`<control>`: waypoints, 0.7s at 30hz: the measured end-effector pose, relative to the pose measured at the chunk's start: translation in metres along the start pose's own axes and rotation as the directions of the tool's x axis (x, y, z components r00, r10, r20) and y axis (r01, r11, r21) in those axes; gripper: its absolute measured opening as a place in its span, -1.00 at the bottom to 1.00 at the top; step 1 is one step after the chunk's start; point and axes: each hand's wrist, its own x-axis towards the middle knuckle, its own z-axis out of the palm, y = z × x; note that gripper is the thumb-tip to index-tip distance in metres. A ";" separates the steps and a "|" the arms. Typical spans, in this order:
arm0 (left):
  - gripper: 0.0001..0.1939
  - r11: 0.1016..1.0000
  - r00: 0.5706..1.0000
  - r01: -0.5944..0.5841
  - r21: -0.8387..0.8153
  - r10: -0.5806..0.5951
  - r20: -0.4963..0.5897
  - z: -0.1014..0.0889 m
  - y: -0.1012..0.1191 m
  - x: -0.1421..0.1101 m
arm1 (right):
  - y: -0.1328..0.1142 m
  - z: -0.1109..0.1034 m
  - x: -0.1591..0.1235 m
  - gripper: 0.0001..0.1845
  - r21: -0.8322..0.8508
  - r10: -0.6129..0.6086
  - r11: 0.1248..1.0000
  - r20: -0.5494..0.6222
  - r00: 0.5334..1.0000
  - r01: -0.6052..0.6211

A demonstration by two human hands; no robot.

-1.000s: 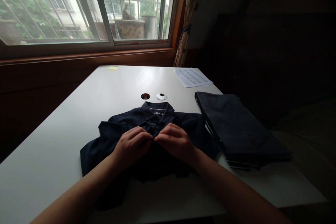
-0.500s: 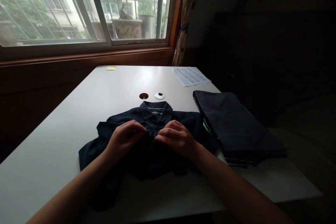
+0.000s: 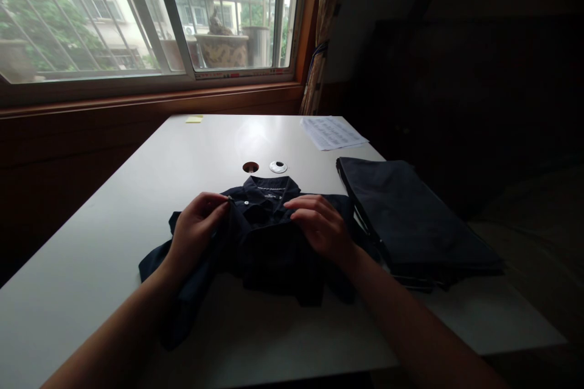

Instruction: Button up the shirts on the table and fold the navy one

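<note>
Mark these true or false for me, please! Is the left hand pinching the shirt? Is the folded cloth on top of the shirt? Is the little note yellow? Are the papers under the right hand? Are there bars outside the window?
1. The left hand pinches the dark shirt. True.
2. The folded dark cloth is on top of the shirt. False: it lies on the table, to the right of the shirt.
3. The little note is yellow. True.
4. The papers are under the right hand. False: they are at the table's far right corner.
5. Bars are outside the window. True.
</note>
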 end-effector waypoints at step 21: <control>-0.55 0.936 0.812 -0.347 0.058 0.269 0.518 -0.022 0.010 0.003 | 0.045 -0.009 -0.005 -0.85 -0.184 0.396 0.868 -0.306 0.866 -0.462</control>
